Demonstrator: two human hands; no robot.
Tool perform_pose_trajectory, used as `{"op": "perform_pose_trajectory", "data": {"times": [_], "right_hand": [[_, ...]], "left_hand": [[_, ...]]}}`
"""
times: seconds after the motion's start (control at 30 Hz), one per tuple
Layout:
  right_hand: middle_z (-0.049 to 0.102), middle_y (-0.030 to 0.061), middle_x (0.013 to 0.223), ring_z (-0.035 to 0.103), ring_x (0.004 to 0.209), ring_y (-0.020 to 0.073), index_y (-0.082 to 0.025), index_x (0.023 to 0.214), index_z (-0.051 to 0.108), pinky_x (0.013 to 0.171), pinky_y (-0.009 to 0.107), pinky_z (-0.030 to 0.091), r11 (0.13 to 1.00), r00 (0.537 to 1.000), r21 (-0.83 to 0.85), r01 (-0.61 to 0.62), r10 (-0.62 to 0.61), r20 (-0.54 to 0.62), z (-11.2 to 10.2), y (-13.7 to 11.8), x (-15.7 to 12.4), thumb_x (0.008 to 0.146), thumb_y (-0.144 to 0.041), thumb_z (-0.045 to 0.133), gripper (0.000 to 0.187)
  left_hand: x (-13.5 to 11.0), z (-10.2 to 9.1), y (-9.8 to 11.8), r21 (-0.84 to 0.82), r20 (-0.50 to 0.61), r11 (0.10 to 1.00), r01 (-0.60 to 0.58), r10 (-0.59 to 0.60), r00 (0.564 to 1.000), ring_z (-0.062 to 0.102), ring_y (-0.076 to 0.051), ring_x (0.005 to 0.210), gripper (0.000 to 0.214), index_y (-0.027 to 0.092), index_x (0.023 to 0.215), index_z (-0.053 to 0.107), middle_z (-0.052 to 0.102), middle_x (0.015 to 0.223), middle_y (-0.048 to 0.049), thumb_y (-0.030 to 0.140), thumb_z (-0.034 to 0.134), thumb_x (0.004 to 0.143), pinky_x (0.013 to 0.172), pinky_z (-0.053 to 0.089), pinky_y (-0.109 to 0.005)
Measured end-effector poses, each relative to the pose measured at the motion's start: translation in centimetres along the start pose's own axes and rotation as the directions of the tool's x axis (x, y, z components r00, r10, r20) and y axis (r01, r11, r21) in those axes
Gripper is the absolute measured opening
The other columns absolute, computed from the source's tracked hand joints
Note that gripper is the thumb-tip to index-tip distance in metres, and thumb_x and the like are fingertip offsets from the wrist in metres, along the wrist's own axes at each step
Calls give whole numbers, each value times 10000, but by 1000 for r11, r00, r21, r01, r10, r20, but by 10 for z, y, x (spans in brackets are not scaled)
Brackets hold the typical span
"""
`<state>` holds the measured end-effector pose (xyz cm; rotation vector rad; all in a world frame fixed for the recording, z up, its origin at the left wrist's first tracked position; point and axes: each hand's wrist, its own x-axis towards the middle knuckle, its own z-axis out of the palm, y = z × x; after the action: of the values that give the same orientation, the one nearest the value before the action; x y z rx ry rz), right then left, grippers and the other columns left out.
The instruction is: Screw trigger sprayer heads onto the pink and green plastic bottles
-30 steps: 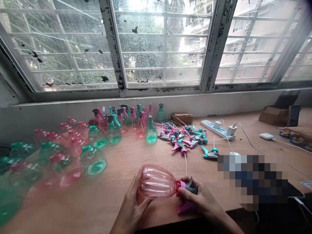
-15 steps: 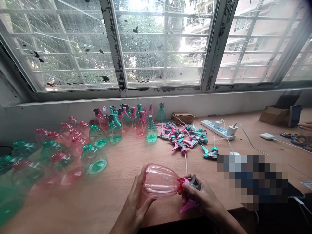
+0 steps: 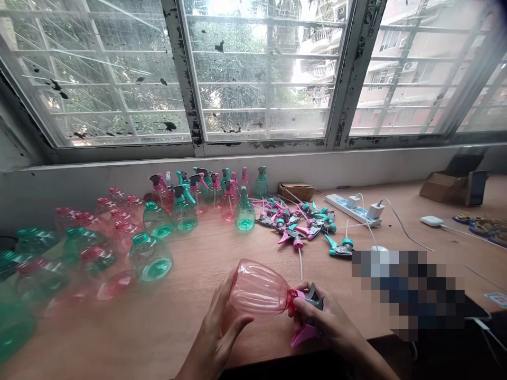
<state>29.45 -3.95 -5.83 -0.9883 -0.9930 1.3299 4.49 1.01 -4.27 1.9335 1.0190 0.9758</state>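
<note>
A clear pink spray bottle [image 3: 259,287] lies sideways in the air above the table's front edge, its base to the left. My left hand [image 3: 217,322] cups the base end; the fingers pass behind the bottle, partly hidden, and the thumb stands a little off the wall. At the neck, my right hand [image 3: 317,311] is closed around the pink and grey trigger sprayer [image 3: 312,298], which sits at the bottle's mouth. The sprayer's pink part [image 3: 304,335] points down below the right fingers.
Open pink and green bottles [image 3: 152,258] crowd the left. Bottles with sprayers [image 3: 184,211] stand along the wall. Loose sprayer heads [image 3: 293,216] lie heaped in the middle, one green sprayer [image 3: 341,247] apart. A power strip [image 3: 352,211] with cables and a cardboard box [image 3: 441,184] are at right.
The left thumb has lifted away from the bottle's side. The bottle's base end has risen slightly. My right hand keeps its grip on the sprayer.
</note>
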Motion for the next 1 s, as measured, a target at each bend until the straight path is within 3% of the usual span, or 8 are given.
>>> {"op": "perform_pose_trajectory", "data": {"times": [0.17,0.4,0.6,0.73,0.87,1.0], "right_hand": [[719,16,656,675,578,178,-168,894,621,573,275,517,994,1000,-105,11,-11,1,3,0,-1,754,-476,821,393],[725,20,656,685,603,191,-163,954,621,601,284,522,995,999,-96,4,-8,-36,1,1,0,744,-480,828,433],[729,26,641,690,592,204,-165,915,626,590,296,521,996,998,-88,3,-9,-59,0,4,0,717,-503,843,447],[734,26,644,684,591,202,-166,905,634,583,291,514,992,999,-128,16,-22,-46,2,2,-1,715,-506,841,441],[726,22,641,688,598,202,-169,902,632,594,289,516,994,998,-110,13,-19,-53,1,0,-1,752,-513,810,415],[722,16,660,684,615,184,-166,936,618,623,280,509,998,999,-61,22,-24,-33,-2,1,0,782,-480,802,396]], "left_hand": [[1,-1,4,-56,1,998,41,-41,999,378,-346,1444,748,287,1530,332,443,1555,-104,410,683,881,1201,289,-504],[7,-1,-4,-1,-44,1000,-4,4,999,379,-300,1451,570,345,1454,445,484,1532,-34,392,634,918,1212,281,-456],[4,3,1,-116,-80,992,46,-56,995,539,-318,1332,513,266,1316,537,593,1426,-99,447,689,861,1163,367,-465],[4,0,-1,-143,-83,988,60,-73,994,456,-340,1398,427,232,1207,585,533,1479,-130,477,670,868,1166,353,-486],[6,-1,-3,-81,-95,997,-9,1,995,371,-311,1454,415,282,1278,572,502,1510,-79,416,656,895,1201,289,-485],[5,4,0,-74,-137,997,-3,-7,991,469,-309,1390,508,309,1331,536,565,1446,-71,423,693,861,1195,303,-489]]}}
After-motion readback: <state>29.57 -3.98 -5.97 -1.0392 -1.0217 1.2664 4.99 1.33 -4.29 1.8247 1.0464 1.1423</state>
